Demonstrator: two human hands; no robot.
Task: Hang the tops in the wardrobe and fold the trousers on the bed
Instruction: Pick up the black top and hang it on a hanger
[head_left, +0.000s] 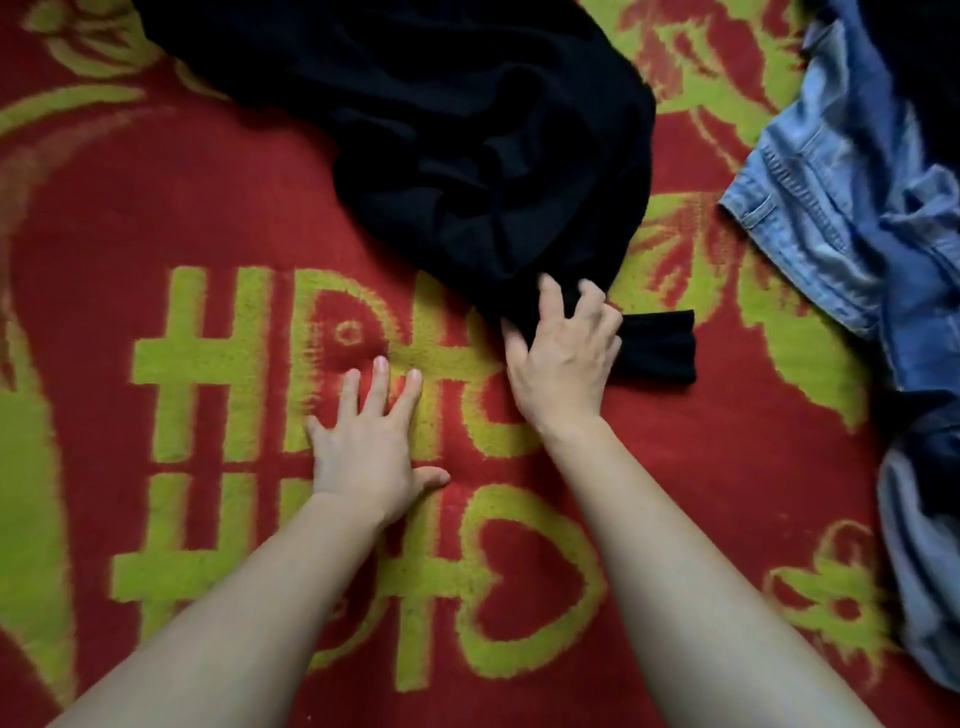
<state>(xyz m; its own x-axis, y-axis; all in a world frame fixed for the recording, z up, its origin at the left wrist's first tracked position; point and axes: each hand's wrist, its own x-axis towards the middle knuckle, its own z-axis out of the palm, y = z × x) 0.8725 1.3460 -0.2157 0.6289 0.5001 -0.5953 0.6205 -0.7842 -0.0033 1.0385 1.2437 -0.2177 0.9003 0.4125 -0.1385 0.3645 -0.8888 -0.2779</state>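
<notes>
Covering the whole view is the bed (208, 182), under a red-and-green blanket. Beyond the fingers lies the black garment (441, 130), crumpled (top or trousers, I cannot tell), with one cuffed end poking out just right of the right hand (563, 358). Denim (841, 218) is heaped well to the right of both hands. The right fingers (550, 296) are curled and clamped on the black cloth. The left hand (363, 447) rests flat on the blanket, its fingers (379, 379) straight and apart. The step in hand looks like taking up this garment; next it likely needs drawing nearer and spreading flat.
</notes>
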